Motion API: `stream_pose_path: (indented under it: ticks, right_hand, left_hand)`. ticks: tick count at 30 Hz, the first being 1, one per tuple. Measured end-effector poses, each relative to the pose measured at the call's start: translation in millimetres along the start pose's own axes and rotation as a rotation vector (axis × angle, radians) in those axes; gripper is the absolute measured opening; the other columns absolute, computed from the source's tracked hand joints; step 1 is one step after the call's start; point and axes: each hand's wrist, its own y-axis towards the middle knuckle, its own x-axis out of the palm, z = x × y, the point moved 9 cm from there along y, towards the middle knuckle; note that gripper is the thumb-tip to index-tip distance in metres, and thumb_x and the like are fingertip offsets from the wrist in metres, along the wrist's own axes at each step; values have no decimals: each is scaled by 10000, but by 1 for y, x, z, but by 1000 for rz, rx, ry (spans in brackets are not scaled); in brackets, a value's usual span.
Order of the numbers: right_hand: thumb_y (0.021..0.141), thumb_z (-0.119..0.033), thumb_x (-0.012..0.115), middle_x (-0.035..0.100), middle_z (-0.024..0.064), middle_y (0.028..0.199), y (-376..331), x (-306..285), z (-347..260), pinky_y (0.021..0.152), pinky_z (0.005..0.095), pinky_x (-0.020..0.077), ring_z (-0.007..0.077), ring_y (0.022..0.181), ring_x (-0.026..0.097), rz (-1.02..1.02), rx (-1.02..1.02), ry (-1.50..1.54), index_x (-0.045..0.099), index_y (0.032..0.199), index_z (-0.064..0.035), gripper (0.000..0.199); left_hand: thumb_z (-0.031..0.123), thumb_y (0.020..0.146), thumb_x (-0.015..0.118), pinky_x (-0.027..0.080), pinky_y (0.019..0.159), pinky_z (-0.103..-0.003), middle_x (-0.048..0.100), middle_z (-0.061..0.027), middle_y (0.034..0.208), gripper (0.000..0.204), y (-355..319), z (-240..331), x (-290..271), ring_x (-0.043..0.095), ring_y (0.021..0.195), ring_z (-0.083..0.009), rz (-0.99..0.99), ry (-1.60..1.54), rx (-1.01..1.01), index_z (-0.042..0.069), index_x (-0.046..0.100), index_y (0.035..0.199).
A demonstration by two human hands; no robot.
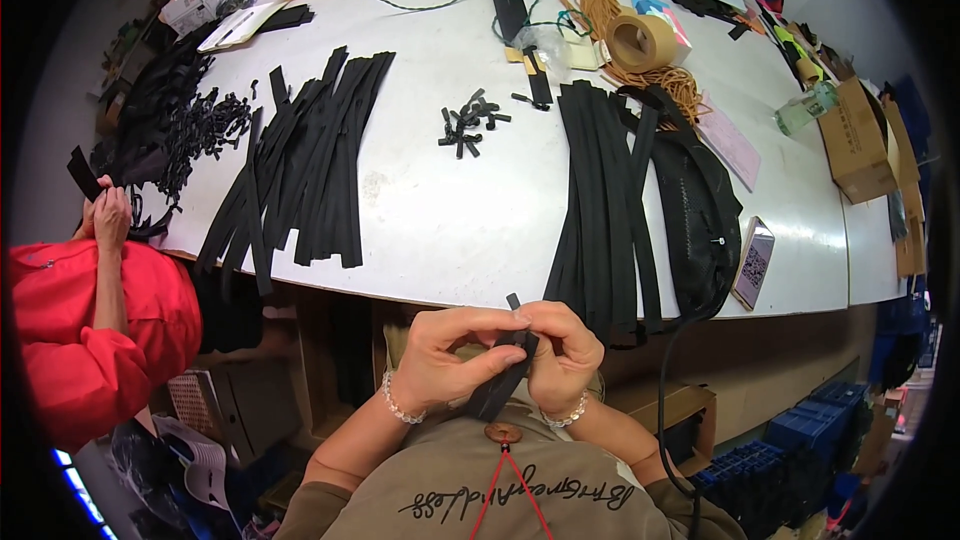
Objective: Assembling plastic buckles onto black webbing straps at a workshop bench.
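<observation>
Both of my hands meet in front of my chest, just off the table's near edge. Between them runs a flat black zipper strip [493, 390], its short upper end sticking up past my fingertips and its lower part slanting down to my lap. My left hand [452, 352] pinches the strip between thumb and fingers. On its other side my right hand [562, 352] is closed on the strip's upper part. A small dark piece, perhaps a slider, shows at the fingertips, too covered to make out. Small black zipper sliders with pull tabs [470, 123] lie in a loose heap mid-table.
Long black strips lie in a left bundle [320, 160] and a right bundle [605, 210]. Beside the latter are a black bag [697, 210], a phone [753, 265] and a tape roll [641, 43]. At left, a co-worker in red [110, 320] handles a black strip near piled sliders [205, 130].
</observation>
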Motion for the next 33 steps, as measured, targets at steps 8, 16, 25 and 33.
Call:
stream_pose_path:
  ticks: [8, 16, 25, 33]
  right_hand:
    - [831, 84, 536, 629, 125, 929, -6, 1, 19, 731, 247, 486, 165, 838, 608, 26, 135, 92, 597, 925, 41, 120]
    - [823, 55, 575, 632, 136, 925, -3, 1, 17, 707, 245, 495, 174, 827, 620, -11, 75, 6, 614, 930, 27, 117]
    - [822, 24, 600, 646, 150, 898, 2, 2, 2, 677, 262, 509, 204, 799, 640, -30, -55, -58, 620, 910, 12, 92]
    - [832, 24, 591, 640, 149, 911, -1, 3, 1, 689, 252, 501, 193, 811, 631, -22, -14, -32, 605, 908, 25, 77]
  left_hand:
    - [-12, 726, 709, 487, 654, -194, 676, -72, 921, 295, 1, -4, -2, 613, 726, -74, 17, 5, 16, 24, 660, 1014]
    - [5, 736, 709, 493, 676, -199, 670, -66, 892, 295, -4, -10, -7, 617, 739, -78, 59, 37, 7, 14, 648, 1025]
    - [23, 738, 718, 508, 671, -221, 664, -61, 863, 322, 0, 7, -7, 621, 739, -90, 59, -53, 39, 19, 624, 1046]
    - [2, 741, 720, 515, 665, -218, 664, -128, 955, 259, 2, 1, -5, 637, 759, -113, -76, 48, -19, -28, 628, 981]
